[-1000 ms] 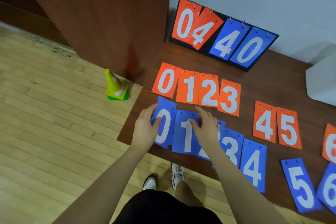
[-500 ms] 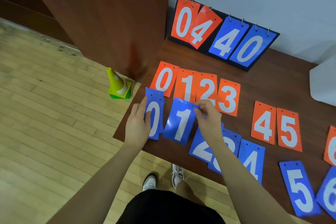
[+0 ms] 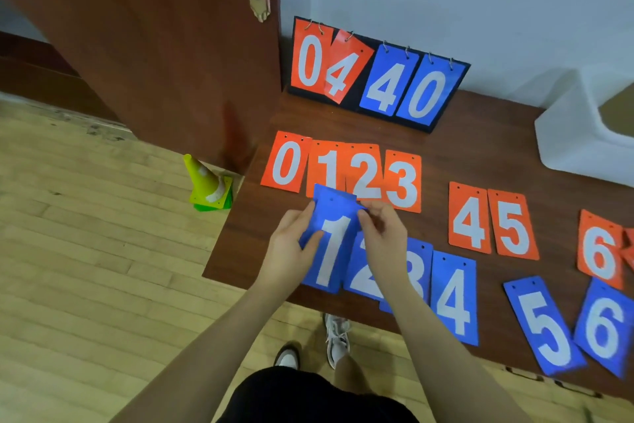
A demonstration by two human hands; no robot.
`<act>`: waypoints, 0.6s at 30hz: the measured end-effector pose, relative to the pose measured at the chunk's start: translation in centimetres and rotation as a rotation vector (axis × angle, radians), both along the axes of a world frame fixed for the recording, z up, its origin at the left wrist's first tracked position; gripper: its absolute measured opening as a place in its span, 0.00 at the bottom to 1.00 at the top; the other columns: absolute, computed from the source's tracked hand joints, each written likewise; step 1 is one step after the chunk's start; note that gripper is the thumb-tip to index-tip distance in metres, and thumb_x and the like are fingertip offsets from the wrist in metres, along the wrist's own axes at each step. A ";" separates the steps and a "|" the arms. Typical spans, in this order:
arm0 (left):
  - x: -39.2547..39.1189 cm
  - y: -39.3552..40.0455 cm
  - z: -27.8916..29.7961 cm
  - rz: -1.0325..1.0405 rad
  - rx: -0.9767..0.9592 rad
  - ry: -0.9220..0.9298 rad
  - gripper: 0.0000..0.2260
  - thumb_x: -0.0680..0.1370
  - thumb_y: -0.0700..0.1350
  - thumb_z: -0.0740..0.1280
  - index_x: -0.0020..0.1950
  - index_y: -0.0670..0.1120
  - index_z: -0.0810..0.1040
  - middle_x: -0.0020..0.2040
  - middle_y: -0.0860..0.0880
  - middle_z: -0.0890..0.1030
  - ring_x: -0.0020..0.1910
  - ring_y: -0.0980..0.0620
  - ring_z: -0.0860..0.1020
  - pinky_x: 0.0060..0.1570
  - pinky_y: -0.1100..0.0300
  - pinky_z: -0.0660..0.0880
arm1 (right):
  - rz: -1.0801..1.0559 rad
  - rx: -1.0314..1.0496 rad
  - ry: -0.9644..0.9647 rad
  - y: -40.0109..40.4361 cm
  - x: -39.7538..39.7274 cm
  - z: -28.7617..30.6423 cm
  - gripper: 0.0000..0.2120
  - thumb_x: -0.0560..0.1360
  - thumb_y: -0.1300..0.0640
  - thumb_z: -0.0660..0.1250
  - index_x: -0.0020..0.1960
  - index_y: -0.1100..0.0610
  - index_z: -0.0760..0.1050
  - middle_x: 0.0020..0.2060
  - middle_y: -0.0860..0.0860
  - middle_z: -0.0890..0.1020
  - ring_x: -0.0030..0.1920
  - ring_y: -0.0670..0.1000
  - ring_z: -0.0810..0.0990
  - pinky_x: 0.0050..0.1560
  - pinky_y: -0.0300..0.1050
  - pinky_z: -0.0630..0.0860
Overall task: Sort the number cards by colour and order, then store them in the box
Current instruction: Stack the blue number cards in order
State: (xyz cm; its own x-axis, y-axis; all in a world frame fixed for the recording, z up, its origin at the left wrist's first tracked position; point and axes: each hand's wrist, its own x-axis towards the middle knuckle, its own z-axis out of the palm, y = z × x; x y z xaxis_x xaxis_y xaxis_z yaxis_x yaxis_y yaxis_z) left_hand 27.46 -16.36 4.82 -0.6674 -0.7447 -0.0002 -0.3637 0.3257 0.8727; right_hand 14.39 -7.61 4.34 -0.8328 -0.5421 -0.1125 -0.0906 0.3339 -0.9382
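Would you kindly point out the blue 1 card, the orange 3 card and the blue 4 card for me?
blue 1 card (image 3: 331, 251), head view, on the white digit's stem.
orange 3 card (image 3: 403, 180), head view, on the middle of the digit.
blue 4 card (image 3: 453, 299), head view, on the white digit.

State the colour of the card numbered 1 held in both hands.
Blue card with a white numeral; head view.

Both hands grip blue 1 card above table.
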 end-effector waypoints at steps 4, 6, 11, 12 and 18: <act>-1.4 -0.3 -0.1 0.044 0.052 -0.028 0.22 0.79 0.42 0.61 0.72 0.51 0.63 0.52 0.55 0.69 0.48 0.62 0.72 0.43 0.72 0.70 | 0.067 0.514 0.195 2.4 -3.2 -2.0 0.15 0.76 0.55 0.65 0.63 0.52 0.73 0.60 0.52 0.73 0.61 0.56 0.70 0.64 0.54 0.64; -2.0 -0.5 -0.3 0.032 0.042 -0.041 0.22 0.79 0.43 0.61 0.72 0.52 0.61 0.53 0.55 0.69 0.49 0.65 0.72 0.40 0.74 0.70 | 0.177 0.778 0.220 3.6 -4.4 -2.8 0.22 0.75 0.50 0.66 0.68 0.49 0.67 0.64 0.53 0.67 0.64 0.58 0.64 0.66 0.53 0.58; -3.1 -0.9 -1.0 0.074 0.054 -0.067 0.22 0.79 0.44 0.61 0.72 0.52 0.61 0.56 0.55 0.70 0.51 0.64 0.72 0.39 0.77 0.70 | 0.312 0.850 0.293 3.2 -5.6 -3.4 0.25 0.71 0.47 0.69 0.66 0.48 0.65 0.63 0.51 0.65 0.65 0.57 0.62 0.67 0.53 0.55; -3.1 -1.0 -1.3 0.082 0.062 -0.079 0.21 0.79 0.44 0.61 0.72 0.52 0.62 0.57 0.54 0.70 0.52 0.63 0.72 0.37 0.77 0.71 | 0.323 0.848 0.299 3.0 -5.9 -3.4 0.24 0.71 0.48 0.70 0.64 0.48 0.66 0.62 0.50 0.65 0.65 0.56 0.63 0.68 0.53 0.54; -3.0 -2.2 -2.0 0.136 0.012 -0.139 0.20 0.79 0.44 0.60 0.71 0.49 0.63 0.62 0.49 0.69 0.58 0.57 0.72 0.43 0.66 0.75 | 0.213 0.424 0.277 1.8 -6.1 -3.0 0.09 0.76 0.62 0.63 0.51 0.50 0.75 0.44 0.40 0.77 0.52 0.45 0.74 0.62 0.44 0.54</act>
